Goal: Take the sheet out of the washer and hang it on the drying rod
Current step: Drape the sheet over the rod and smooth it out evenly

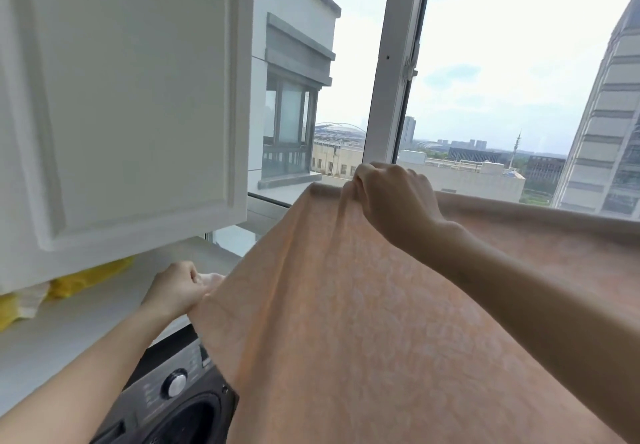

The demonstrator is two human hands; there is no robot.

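Observation:
A peach-orange patterned sheet [363, 322] is spread out in front of me, filling the lower right of the view. My right hand [394, 197] grips its top edge, raised in front of the window. My left hand [176, 287] holds another part of the edge lower down, over the white countertop. The dark washer [173, 405] sits below the counter at the bottom left, with its round knob and door partly showing. No drying rod is in view.
A white wall cabinet [121, 97] hangs at the upper left, close to my left hand. Yellow bags [86, 277] lie on the countertop [52, 339] under it. A large window with a white frame post [391, 62] faces city buildings.

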